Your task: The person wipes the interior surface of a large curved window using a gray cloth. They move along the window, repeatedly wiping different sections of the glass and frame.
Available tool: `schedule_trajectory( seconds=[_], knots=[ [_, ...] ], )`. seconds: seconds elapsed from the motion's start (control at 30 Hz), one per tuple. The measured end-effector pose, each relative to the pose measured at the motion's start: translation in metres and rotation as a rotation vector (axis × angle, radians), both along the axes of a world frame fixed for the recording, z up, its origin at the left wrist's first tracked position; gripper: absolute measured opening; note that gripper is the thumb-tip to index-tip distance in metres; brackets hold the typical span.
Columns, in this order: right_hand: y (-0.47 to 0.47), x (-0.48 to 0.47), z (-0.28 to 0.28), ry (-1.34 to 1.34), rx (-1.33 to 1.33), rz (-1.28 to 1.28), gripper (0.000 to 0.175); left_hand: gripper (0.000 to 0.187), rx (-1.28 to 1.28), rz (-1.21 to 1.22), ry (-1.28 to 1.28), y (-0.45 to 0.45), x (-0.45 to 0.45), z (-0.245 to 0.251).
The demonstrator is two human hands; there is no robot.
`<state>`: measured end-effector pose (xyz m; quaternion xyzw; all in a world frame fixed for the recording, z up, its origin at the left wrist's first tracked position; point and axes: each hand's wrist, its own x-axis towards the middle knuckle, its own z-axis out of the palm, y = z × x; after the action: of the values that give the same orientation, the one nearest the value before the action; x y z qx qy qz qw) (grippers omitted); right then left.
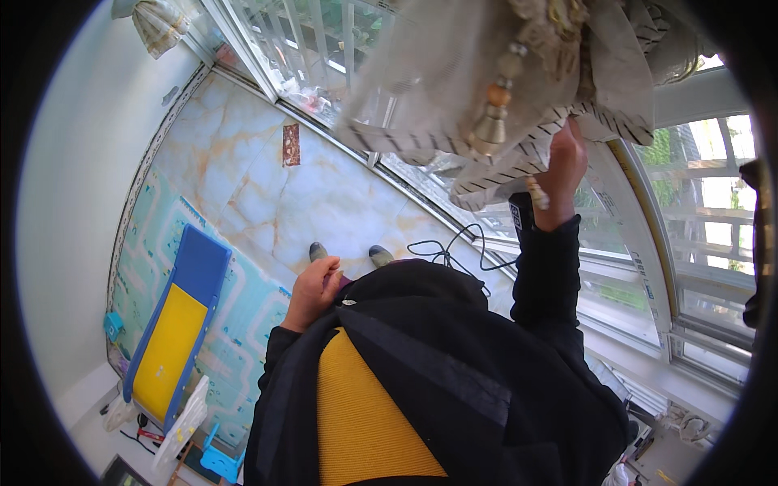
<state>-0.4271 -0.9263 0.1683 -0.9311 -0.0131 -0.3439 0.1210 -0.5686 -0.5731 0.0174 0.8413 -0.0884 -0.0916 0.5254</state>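
My right hand [565, 167] is raised at the upper right, its fingers hidden behind a gathered white sheer curtain [413, 109] with striped trim; whether it grips the cloth cannot be told. A beaded tassel [495, 106] hangs in front of the curtain. By my right wrist is a black object [521, 212] bearing writing, only partly visible. Low at my waist, my left hand [313, 291] has its fingers curled near the edge of my black jacket [450, 340], and nothing shows in it. Under the jacket is a yellow ribbed top [364, 413].
Sliding glass doors [273, 91] run along the marbled tile floor [340, 188]. A black cable [447, 252] lies looped near my shoes [380, 255]. At the left, a blue and yellow children's slide [173, 340] stands on a play mat [237, 316]. Barred windows [699, 182] are at the right.
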Motion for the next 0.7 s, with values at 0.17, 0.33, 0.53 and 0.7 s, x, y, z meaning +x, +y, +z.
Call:
schedule_trajectory(
  seconds=[0.17,0.33,0.53,0.7],
  knots=[
    [-0.007,-0.027,0.014,-0.077,0.149,0.077,0.041,0.021,0.001,0.104,0.026,-0.037,-0.03,0.003],
    [-0.029,-0.054,0.03,-0.031,0.113,-0.036,0.042,0.021,0.024,0.105,0.03,-0.057,-0.043,0.004],
    [-0.044,-0.065,0.023,-0.179,0.11,0.029,0.042,0.022,0.049,0.072,-0.016,-0.067,-0.051,0.002],
    [-0.05,-0.071,0.03,-0.065,-0.001,-0.073,0.041,0.02,0.037,0.069,-0.008,-0.068,-0.067,-0.002]
  ],
)
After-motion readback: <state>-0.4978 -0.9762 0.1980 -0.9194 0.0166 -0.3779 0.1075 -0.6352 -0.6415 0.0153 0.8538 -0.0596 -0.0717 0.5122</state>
